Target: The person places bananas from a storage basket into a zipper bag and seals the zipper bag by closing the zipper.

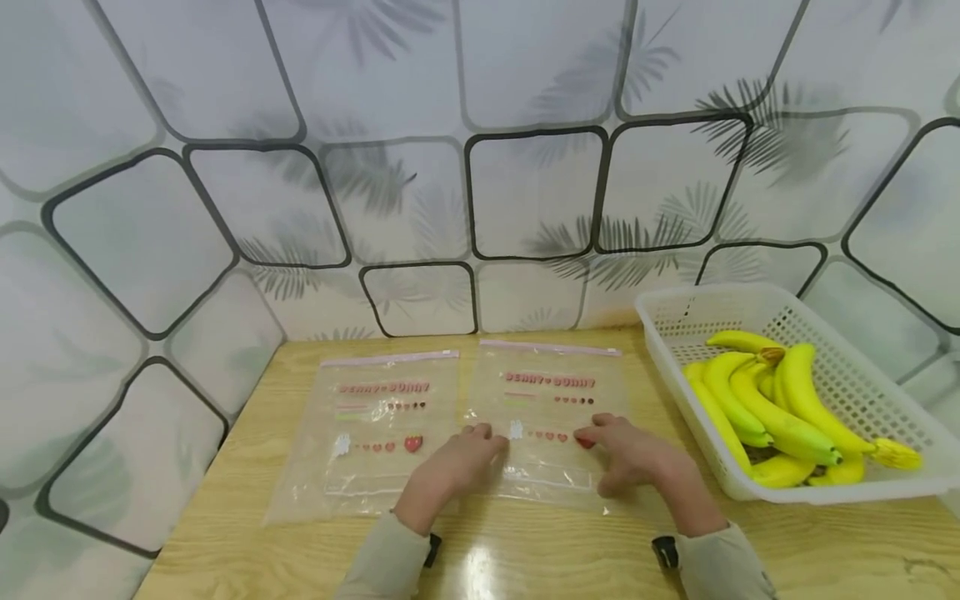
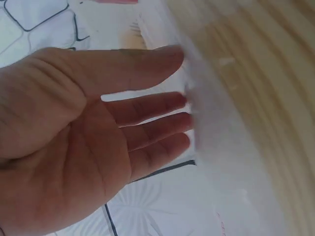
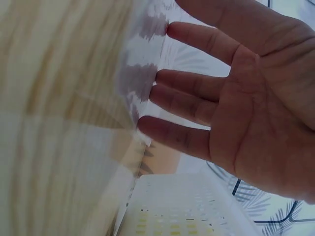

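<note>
Two clear zip bags with pink top strips and red lettering lie flat side by side on the wooden table. My left hand point(image 1: 463, 460) touches the left side of the right zip bag point(image 1: 551, 467) with its fingertips. On that bag's other side my right hand point(image 1: 633, 454) rests its fingertips, by the printed red heart. Both wrist views show the fingers of the left hand point(image 2: 98, 123) and the right hand point(image 3: 221, 93) extended down to the plastic, gripping nothing. The left zip bag point(image 1: 375, 417) lies beside the left hand.
A white perforated basket point(image 1: 885, 383) stands at the right of the table point(image 1: 225, 500), holding several yellow bananas point(image 1: 780, 400) with greenish tips. Patterned wall covering point(image 1: 532, 196) closes off the back and the sides.
</note>
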`<move>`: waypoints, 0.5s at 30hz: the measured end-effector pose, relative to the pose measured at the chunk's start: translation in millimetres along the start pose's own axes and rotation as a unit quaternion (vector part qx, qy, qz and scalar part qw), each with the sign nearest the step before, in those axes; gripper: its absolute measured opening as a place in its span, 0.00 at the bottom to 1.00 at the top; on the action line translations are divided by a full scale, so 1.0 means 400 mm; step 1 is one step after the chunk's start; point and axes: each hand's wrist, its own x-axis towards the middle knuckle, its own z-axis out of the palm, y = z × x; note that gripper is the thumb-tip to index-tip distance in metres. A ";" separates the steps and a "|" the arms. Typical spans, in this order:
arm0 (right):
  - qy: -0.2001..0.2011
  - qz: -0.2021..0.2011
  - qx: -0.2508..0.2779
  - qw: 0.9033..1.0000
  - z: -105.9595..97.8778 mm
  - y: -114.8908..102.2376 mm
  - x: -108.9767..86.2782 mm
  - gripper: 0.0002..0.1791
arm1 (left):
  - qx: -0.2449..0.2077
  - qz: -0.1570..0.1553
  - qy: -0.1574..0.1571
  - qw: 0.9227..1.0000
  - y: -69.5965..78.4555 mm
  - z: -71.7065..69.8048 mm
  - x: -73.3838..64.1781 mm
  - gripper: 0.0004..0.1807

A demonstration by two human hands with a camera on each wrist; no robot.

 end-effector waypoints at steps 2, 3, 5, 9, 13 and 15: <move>0.000 0.002 0.003 1.000 0.000 -0.007 0.003 0.42 | -0.011 -0.002 -0.016 1.000 0.008 -0.002 -0.002 0.18; -0.001 0.002 0.003 1.000 0.000 -0.009 0.004 0.41 | -0.014 -0.005 -0.021 1.000 0.013 -0.003 -0.003 0.18; -0.003 -0.001 0.004 1.000 0.000 -0.010 0.005 0.40 | -0.018 -0.013 -0.024 0.999 0.020 -0.003 -0.004 0.20; 0.011 -0.013 0.000 1.000 -0.001 0.000 0.003 0.38 | -0.020 -0.033 -0.016 0.999 0.027 0.000 -0.007 0.22; 0.026 -0.009 -0.006 1.000 -0.002 0.015 0.001 0.37 | -0.019 -0.027 -0.008 0.999 0.021 -0.001 -0.010 0.21; 0.027 -0.005 -0.012 1.000 -0.003 0.020 0.003 0.36 | -0.019 -0.017 -0.006 1.000 0.018 -0.004 -0.011 0.20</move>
